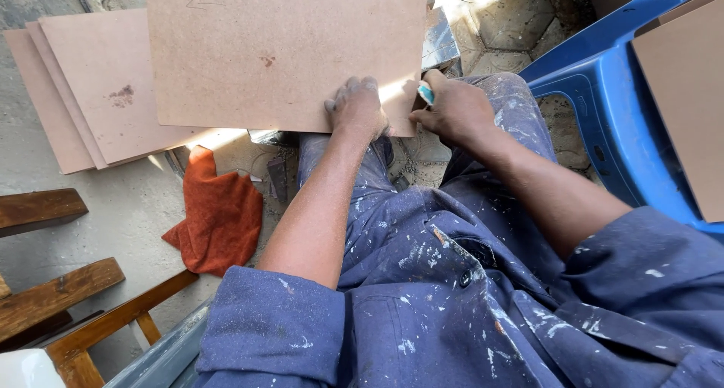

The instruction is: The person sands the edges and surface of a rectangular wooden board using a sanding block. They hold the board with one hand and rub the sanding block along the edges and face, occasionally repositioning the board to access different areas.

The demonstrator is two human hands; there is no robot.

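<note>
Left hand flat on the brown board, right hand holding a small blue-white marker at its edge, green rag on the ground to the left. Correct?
Not quite: the rag is orange-red, not green, as the head view shows. The rest holds: left hand on the board, right hand holding the marker at its edge.

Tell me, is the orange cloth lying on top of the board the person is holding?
No, the orange cloth lies on the ground below the board, which the left hand presses flat from above.
</note>
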